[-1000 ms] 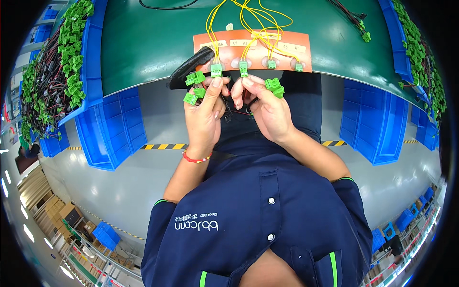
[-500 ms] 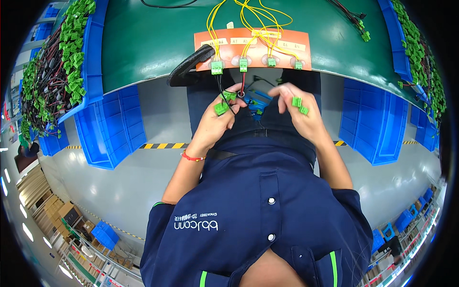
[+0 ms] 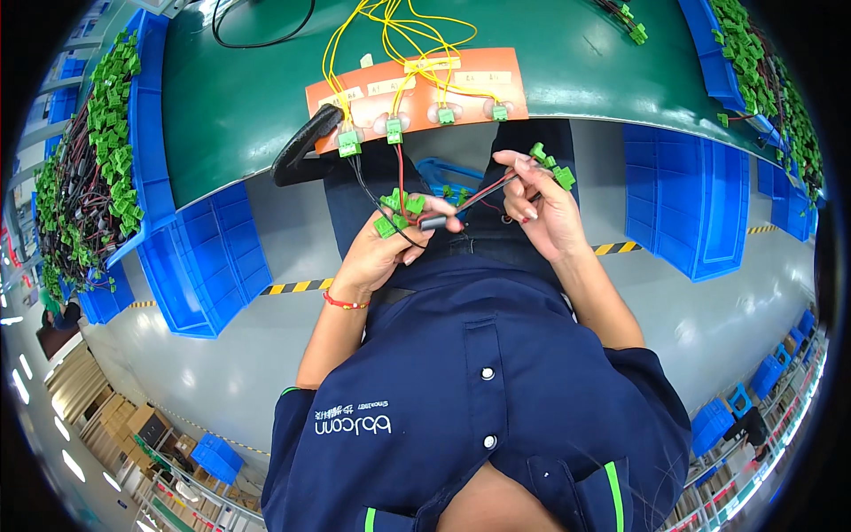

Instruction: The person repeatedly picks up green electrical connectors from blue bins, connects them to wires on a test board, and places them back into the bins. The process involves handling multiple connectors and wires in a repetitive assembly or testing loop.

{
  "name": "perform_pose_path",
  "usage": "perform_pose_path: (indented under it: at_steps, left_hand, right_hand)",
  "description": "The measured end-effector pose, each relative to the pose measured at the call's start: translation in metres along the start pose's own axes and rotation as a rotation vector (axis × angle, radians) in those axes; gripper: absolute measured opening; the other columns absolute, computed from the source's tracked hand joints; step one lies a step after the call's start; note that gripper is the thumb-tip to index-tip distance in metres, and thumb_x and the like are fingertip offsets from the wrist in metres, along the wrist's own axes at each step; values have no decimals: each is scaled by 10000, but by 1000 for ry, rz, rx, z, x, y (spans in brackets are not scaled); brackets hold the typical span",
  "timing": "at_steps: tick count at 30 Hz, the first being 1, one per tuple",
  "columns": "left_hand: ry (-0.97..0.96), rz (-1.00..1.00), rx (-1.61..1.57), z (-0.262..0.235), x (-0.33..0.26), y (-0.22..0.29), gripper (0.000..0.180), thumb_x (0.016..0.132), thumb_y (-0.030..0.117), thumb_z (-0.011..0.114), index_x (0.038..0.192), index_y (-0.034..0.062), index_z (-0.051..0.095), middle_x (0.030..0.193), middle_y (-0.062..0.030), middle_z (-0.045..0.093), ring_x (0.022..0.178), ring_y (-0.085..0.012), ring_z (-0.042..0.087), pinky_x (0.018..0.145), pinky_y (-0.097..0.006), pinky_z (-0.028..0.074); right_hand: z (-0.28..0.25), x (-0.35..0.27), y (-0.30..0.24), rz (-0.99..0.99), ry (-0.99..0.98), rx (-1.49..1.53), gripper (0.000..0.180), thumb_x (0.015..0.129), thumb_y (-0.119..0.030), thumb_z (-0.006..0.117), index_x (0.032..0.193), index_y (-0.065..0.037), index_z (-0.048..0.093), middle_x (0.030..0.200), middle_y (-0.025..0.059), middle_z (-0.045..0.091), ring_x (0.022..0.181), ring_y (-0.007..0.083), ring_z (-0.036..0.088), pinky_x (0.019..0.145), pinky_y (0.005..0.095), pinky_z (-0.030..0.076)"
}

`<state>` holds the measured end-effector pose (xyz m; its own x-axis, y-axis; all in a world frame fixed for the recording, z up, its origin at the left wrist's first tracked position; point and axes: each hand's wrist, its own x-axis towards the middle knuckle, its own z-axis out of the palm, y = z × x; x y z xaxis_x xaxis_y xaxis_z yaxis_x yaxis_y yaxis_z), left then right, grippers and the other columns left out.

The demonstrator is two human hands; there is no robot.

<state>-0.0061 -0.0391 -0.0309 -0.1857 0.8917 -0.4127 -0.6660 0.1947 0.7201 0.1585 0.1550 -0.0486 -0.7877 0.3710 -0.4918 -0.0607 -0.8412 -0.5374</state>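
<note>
Black-and-red wire harness with green, block-shaped plastic plugs: located below the front edge of the glossy green tabletop, stretched between both hands. The left hand is closed around the wiring, with a black cylindrical sleeve at its fingertips and green plugs clustered over its fingers. The right hand has its fingers narrowed on the far end of the wires, further green plugs standing beside the index finger; the exact pinch point is hidden.

Black wires run from the leftmost green socket block on the flat orange board to the left hand; a red wire runs there from the next green socket block. Thin yellow wires lead away above.

The step appears to be separating and aligning the leads. Recommended practice: keep the left hand steady near the sleeve, leave slack toward the board, grip plug bodies rather than wires, and check for crossed leads before applying any pull
</note>
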Motion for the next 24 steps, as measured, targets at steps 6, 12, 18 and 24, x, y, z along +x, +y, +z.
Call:
perform_pose_path:
  at_steps: [6,12,18,24]
  left_hand:
    - [46,-53,34,0,-9,-3,120,906,51,580,994,-12,634,968,-130,697,527,-25,369,469,-188,267]
    - [63,-68,97,-1,-11,-6,131,911,56,565,1002,-12,630,917,-98,695,521,-20,349,476,-195,259]
    - [349,57,57,10,-16,-3,227,938,35,544,1148,-23,609,983,-63,675,526,-18,347,477,-198,257]
    - [687,576,105,13,-26,-6,208,1030,92,508,1198,1,590,914,-45,612,516,0,318,457,-203,233]
  right_hand:
    - [29,-10,-11,-107,-65,-110,308,996,-214,602,1185,28,632,759,-22,556,518,17,369,505,209,308]
    - [53,-2,-17,-86,-179,-408,245,992,-217,636,1118,-11,672,755,-15,588,569,-5,391,498,187,298]
    - [75,4,-15,-228,-125,-554,256,993,-242,640,1035,2,709,765,-18,624,622,41,505,575,202,379]
    - [79,10,-15,-196,-74,-630,283,990,-264,643,983,1,741,630,-10,590,597,50,508,594,213,397]
